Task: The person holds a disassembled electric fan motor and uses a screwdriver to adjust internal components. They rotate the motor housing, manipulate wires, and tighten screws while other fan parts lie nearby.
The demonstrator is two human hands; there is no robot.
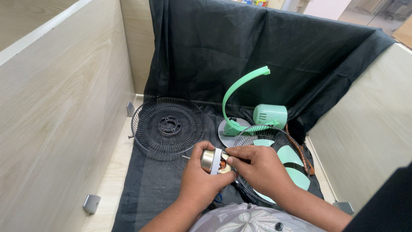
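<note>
Brass-coloured fan motor gripped by left hand; right hand fingertips pinching its end, above black cloth.

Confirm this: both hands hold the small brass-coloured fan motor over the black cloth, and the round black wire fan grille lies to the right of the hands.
Not quite. In the head view the round black wire fan grille lies to the left of the hands, not the right. The rest holds: the left hand and right hand hold the small brass-coloured fan motor over the black cloth.
</note>
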